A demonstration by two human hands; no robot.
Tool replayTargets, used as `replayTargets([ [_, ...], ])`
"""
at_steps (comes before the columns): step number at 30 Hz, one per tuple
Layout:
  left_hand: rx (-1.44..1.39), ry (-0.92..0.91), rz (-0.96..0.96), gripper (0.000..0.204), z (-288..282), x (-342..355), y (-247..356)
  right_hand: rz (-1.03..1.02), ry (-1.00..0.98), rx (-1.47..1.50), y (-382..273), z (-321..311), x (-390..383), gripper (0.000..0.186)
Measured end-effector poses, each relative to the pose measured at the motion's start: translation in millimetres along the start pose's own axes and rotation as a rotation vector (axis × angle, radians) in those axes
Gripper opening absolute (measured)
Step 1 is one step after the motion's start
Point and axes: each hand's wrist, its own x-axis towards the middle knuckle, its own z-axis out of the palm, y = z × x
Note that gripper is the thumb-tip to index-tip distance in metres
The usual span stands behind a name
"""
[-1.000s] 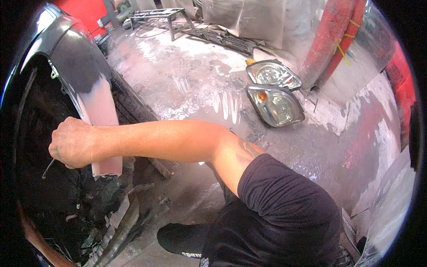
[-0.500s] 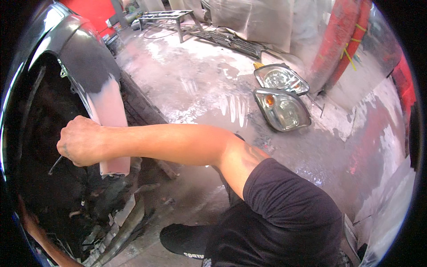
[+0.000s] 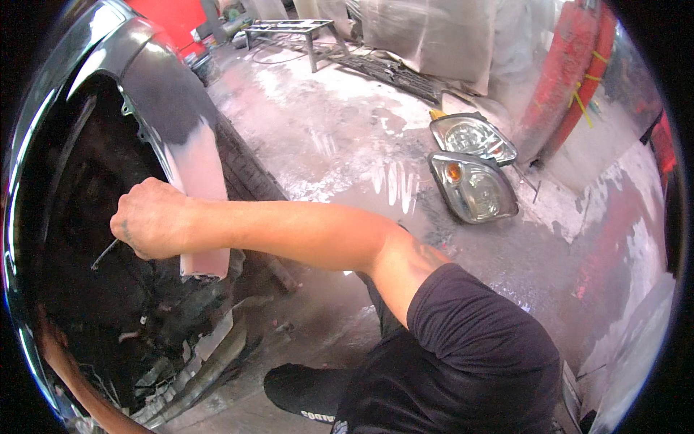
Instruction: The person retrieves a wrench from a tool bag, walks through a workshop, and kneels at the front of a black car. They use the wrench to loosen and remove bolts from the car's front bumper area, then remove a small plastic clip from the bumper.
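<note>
Since the last frame the view has swung a little, so the fender and everything round it sit farther right. Right hand keeps its place just left of the fender's pink lower end, closed in a fist on the rod, whose free end pokes out below and leans flatter than before. Contact between fist and fender: cannot tell. Left hand is dim, below and left of the fender; cannot tell whether it grips anything. Writing: one run of white lettering on black clothing, below and right of the fender. Counts: one fender, black above, pink below; one rod, thin; two headlights on the floor, well right of the fender, one overlapping the other; one metal stand, beyond the fender and right; one dark grille, between stand and headlights.
</note>
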Motion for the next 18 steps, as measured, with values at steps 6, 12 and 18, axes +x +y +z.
replayTargets([
  [6, 0.013, 0.006, 0.016, 0.046, 0.3, -4.0, 5.1, 0.029, -0.032, 0.031, -2.1, -4.6, -0.4, 0.016],
  [12, 0.091, 0.052, 0.168, 0.046, 5.5, -6.7, 11.9, 0.024, -0.019, 0.033, -1.9, -4.8, -0.7, 0.015],
  [18, 0.388, 0.08, 0.524, 0.044, 4.0, 3.2, 16.1, 0.033, -0.011, 0.038, -1.3, -0.6, 0.3, 0.015],
])
